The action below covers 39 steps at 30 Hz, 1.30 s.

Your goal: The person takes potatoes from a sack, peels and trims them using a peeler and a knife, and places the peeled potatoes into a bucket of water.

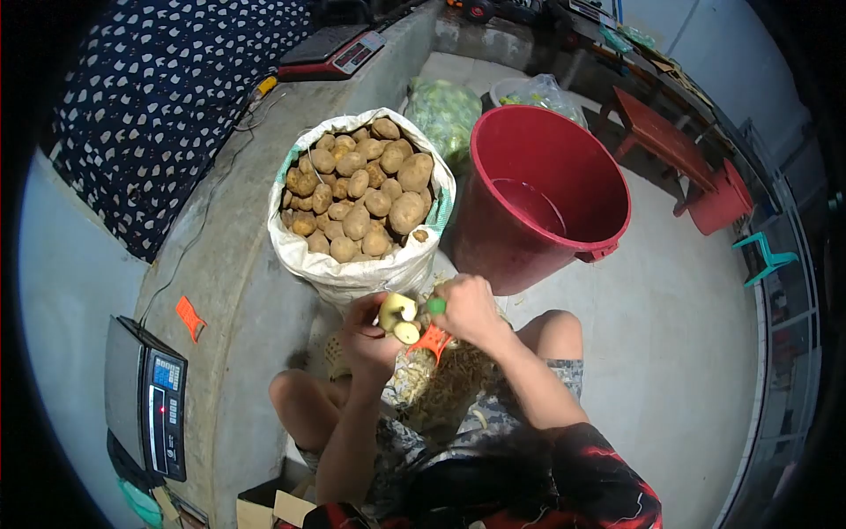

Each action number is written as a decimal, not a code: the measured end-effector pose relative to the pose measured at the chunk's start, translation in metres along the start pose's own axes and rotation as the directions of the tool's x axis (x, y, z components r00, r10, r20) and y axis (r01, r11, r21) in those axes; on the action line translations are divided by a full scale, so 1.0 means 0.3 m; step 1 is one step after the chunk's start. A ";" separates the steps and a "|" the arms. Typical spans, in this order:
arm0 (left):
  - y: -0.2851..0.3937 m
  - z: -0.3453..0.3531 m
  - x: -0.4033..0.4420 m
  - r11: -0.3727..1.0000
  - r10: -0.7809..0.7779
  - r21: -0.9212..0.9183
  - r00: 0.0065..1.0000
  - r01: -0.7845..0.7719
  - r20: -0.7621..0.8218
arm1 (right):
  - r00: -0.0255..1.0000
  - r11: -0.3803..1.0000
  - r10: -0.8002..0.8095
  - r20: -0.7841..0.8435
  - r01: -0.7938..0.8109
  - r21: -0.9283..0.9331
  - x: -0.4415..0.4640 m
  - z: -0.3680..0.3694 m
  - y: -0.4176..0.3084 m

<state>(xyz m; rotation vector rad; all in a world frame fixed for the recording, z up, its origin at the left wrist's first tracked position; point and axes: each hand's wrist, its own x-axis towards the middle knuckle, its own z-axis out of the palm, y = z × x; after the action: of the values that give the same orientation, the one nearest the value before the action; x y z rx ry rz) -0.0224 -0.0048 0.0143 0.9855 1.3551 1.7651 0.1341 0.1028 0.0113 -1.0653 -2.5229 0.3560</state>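
Note:
In front of my lap, my left hand (370,333) is closed around a peeled potato (398,307). A pale round cut face (407,332) shows at the potato's lower side. My right hand (471,309) grips a green-handled knife (436,306) against the potato's right side; its blade is barely visible. Just below the two hands is an orange peeler (432,342); whether it touches my right hand I cannot tell. Peelings (449,379) are heaped between my legs. Ahead stands a white sack (352,273) filled with brown potatoes (357,222).
Right of the sack stands a large red bin (493,220). Bags of green produce (443,115) lie behind. Along the left ledge are a second orange peeler (189,317), a digital scale (165,406) and a red scale (330,57). A small green stool (765,257) is far right.

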 end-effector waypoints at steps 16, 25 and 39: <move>-0.005 -0.007 0.013 0.881 0.299 0.398 0.953 -0.257 -0.045 | 0.995 0.994 -0.087 0.040 0.084 0.076 -0.018 -0.019 -0.041; -0.011 -0.003 0.016 1.000 -0.010 0.019 0.999 0.010 -0.040 | 0.995 0.993 -0.096 0.002 0.095 0.076 -0.022 -0.008 -0.054; -0.026 -0.010 0.019 1.000 -0.019 -0.023 0.997 0.018 -0.071 | 0.989 0.990 -0.125 0.074 0.120 0.067 -0.009 -0.033 -0.059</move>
<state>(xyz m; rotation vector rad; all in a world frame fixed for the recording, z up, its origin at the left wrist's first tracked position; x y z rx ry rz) -0.0272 0.0004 0.0072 0.9034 1.3812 1.8127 0.1290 0.0897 0.0261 -0.8837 -2.6126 0.4467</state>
